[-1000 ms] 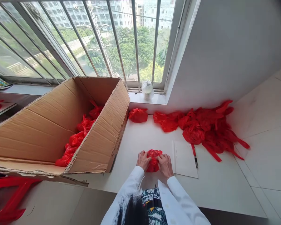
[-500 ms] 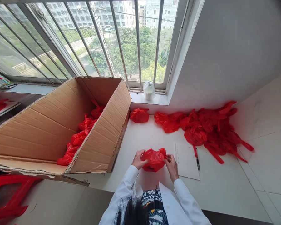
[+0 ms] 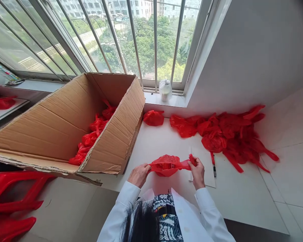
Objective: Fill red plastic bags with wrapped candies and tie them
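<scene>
Long white sleeves (image 3: 121,215) cover both arms (a black-and-white patterned garment (image 3: 166,222) shows between).

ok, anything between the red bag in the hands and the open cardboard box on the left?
Nothing on the table surface between them. Left hand and right hand hold the red bag stretched just right of the cardboard box; only the box's near side wall stands between bag and interior, so it must go over.

Bright red plastic bag (image 3: 166,164), same red as the bag pile (image 3: 227,134) by the grey wall. Brown cardboard box (image 3: 65,124), white sleeves (image 3: 207,208), white paper sheet (image 3: 207,171), black-and-white patterned top (image 3: 166,222).
</scene>
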Motion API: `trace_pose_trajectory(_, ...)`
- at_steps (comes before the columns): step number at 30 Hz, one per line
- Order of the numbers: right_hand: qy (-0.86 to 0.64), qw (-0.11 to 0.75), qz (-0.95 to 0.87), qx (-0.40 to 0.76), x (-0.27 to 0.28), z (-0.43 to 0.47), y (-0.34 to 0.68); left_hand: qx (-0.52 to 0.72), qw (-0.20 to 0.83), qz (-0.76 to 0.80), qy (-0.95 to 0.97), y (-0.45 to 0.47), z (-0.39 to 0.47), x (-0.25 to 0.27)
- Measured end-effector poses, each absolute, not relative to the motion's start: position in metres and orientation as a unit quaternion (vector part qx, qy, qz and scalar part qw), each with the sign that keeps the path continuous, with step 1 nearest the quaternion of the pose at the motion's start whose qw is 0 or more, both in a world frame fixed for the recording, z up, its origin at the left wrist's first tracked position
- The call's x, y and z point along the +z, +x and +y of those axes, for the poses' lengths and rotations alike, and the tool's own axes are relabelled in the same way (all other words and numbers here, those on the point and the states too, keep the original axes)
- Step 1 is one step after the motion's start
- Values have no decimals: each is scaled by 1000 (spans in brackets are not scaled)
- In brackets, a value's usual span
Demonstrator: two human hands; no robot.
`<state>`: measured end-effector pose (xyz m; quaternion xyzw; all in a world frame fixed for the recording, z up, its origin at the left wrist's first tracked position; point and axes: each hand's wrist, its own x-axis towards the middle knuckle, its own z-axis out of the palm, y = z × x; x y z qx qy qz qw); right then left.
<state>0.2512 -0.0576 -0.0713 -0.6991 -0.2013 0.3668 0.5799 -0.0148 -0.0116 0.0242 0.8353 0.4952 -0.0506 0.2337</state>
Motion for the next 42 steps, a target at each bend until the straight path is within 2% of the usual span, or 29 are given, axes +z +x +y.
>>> trace_pose_trajectory(5, -735, 532, -282, 312, -27, -73, 270, -27, 271, 472, 838, -9, -17, 22)
trace_pose_trajectory(9, -700, 457, -491, 245, 34, -68, 256, -9, 295, 453, 841, 0, -17, 24)
trace_pose_trajectory(11, -621, 409, -606, 283, 46, -57, 234, -13, 298, 450, 842, 4, -18, 26)
trace_pose_trajectory(13, -541, 313, -703, 340, 38, -43, 209, -13, 300, 447, 843, 5, -19, 26)
trace_pose_trajectory(15, -520, 176, -761, 347, 13, -32, 193, -12, 303, 442, 844, 4, -22, 26)
trace_pose_trajectory(17, -560, 82, -769, 296, -14, -28, 190, -1, 309, 438, 844, -1, -26, 26)
trace_pose_trajectory(19, -601, 43, -769, 213, -34, -30, 203, 22, 311, 437, 844, -6, -30, 25)
trace_pose_trajectory(23, -608, 8, -786, 111, -40, -39, 242, 57, 296, 449, 841, -11, -36, 27)
trace_pose_trajectory(30, -628, -14, -772, 96, -33, -53, 256, 60, 237, 438, 865, 1, -28, 30)
trace_pose_trajectory(35, -657, -70, -741, 117, -37, -49, 252, 51, 241, 446, 860, 18, -16, 12)
trace_pose_trajectory(40, -660, -10, -746, 87, -4, -52, 235, 134, 215, 535, 806, 30, -10, 1)
trace_pose_trajectory(42, -663, 21, -739, 114, 5, -53, 220, 135, 206, 564, 788, 30, -10, 1)
